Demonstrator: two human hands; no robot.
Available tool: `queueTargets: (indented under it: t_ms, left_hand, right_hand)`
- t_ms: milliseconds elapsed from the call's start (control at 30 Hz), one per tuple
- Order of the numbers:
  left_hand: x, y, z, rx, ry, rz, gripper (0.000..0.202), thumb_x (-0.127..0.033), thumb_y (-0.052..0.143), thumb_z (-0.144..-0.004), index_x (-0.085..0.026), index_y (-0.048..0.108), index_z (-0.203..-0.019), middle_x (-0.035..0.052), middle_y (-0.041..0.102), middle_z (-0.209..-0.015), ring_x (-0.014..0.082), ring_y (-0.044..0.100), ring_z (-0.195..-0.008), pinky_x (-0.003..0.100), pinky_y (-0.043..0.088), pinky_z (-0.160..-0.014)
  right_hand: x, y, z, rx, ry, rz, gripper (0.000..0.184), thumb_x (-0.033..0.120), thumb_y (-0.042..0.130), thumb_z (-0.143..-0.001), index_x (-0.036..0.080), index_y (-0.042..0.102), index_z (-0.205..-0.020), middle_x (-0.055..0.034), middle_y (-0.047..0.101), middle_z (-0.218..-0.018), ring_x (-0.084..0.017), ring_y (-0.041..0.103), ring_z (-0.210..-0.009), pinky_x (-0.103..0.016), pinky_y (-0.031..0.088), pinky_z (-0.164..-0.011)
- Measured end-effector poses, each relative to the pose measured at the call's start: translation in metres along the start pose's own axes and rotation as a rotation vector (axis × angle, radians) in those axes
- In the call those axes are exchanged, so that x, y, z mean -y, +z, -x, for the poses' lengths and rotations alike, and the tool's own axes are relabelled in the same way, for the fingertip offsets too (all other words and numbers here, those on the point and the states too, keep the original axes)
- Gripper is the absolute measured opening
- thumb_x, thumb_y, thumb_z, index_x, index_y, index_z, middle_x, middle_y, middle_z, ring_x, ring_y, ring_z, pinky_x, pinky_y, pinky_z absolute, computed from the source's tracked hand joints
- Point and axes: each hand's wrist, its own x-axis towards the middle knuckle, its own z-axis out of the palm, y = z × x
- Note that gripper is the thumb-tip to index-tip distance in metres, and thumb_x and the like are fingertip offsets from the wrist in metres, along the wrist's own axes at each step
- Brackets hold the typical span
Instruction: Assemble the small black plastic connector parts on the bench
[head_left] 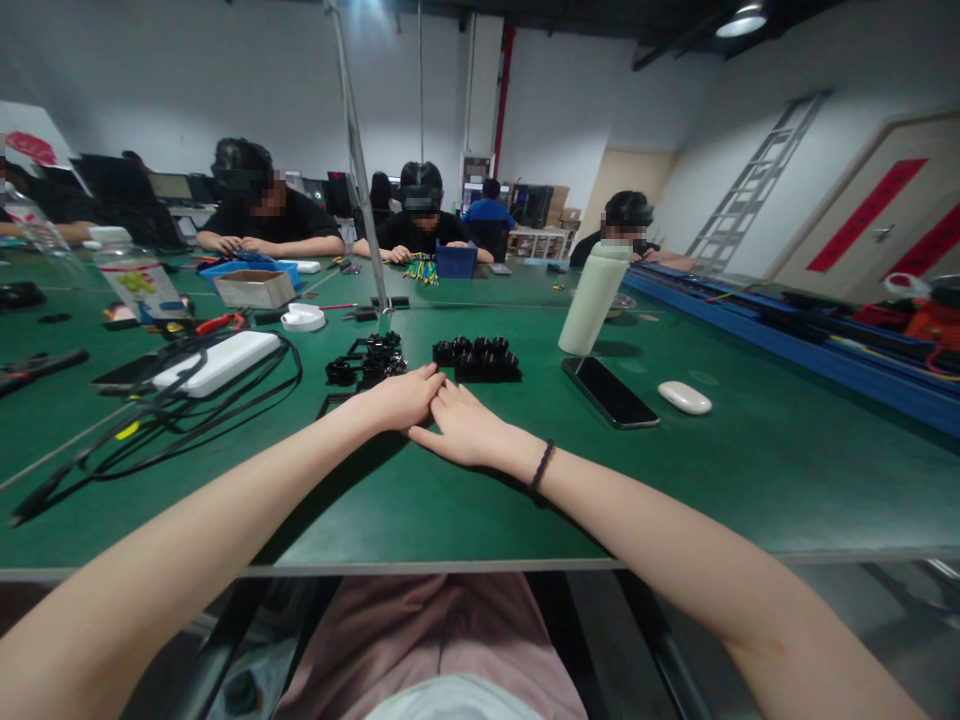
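On the green table, my left hand (403, 399) and my right hand (466, 424) rest together, fingertips touching and overlapping. The right fingers lie flat with the thumb stretched out to the left. My left fingers reach to the right, partly hidden where the hands meet. Neither hand shows anything held. Just beyond them stands a block of black ridged parts (480, 360) in rows. A looser group of small black plastic parts (365, 360) lies beyond my left hand; their exact kind is too small to tell.
To the right are a phone (611, 392), a white rounded case (684, 398) and a pale green bottle (595, 300). Black cables (292, 385) and a white power bank (225, 362) lie left. A metal pole (364, 170) rises beyond. Several people sit across the table.
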Motion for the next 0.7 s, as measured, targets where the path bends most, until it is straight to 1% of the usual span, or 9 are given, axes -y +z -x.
queueTargets:
  t_ms: [100, 200, 333, 500, 700]
  left_hand:
    - [0.0, -0.002, 0.0, 0.004, -0.001, 0.0, 0.052, -0.014, 0.041, -0.088, -0.004, 0.043, -0.139, 0.025, 0.039, -0.148, 0.0256, 0.04, -0.137, 0.036, 0.039, -0.108]
    - [0.0, -0.001, -0.001, 0.031, -0.011, -0.002, 0.054, -0.015, 0.041, -0.089, -0.001, 0.04, -0.141, 0.0265, 0.036, -0.149, 0.0261, 0.035, -0.14, 0.036, 0.035, -0.111]
    - [0.002, 0.002, -0.004, 0.058, -0.002, -0.032, 0.056, -0.016, 0.041, -0.089, 0.0, 0.037, -0.143, 0.0265, 0.034, -0.15, 0.0252, 0.032, -0.141, 0.033, 0.032, -0.112]
    - [0.006, 0.007, -0.008, 0.079, 0.015, -0.052, 0.057, -0.016, 0.038, -0.09, 0.001, 0.034, -0.144, 0.0274, 0.031, -0.151, 0.0258, 0.029, -0.142, 0.034, 0.029, -0.113]
    - [0.012, 0.01, -0.014, 0.103, 0.022, -0.058, 0.059, -0.02, 0.035, -0.091, 0.0, 0.03, -0.146, 0.0261, 0.028, -0.153, 0.026, 0.025, -0.143, 0.035, 0.028, -0.114]
  right_hand:
    - [0.0, 0.0, 0.0, -0.003, -0.006, 0.001, 0.081, 0.053, 0.045, -0.091, -0.005, 0.03, -0.146, -0.0292, 0.03, -0.151, -0.037, 0.027, -0.143, -0.05, 0.022, -0.116]
    - [-0.001, 0.001, 0.0, -0.007, -0.009, 0.001, 0.081, 0.053, 0.045, -0.091, -0.005, 0.029, -0.146, -0.0295, 0.029, -0.152, -0.037, 0.026, -0.144, -0.05, 0.021, -0.117]
    - [-0.001, 0.002, 0.0, -0.008, -0.012, -0.004, 0.082, 0.052, 0.047, -0.091, -0.005, 0.027, -0.147, -0.0299, 0.028, -0.152, -0.036, 0.024, -0.145, -0.049, 0.02, -0.118]
    - [-0.003, 0.004, -0.002, -0.019, -0.021, -0.002, 0.085, 0.053, 0.047, -0.091, -0.007, 0.025, -0.147, -0.0304, 0.026, -0.152, -0.037, 0.024, -0.144, -0.049, 0.02, -0.117]
    - [-0.007, 0.008, -0.003, -0.075, -0.053, -0.033, 0.084, 0.057, 0.045, -0.09, -0.001, 0.027, -0.148, -0.0286, 0.033, -0.15, -0.036, 0.028, -0.142, -0.051, 0.023, -0.114]
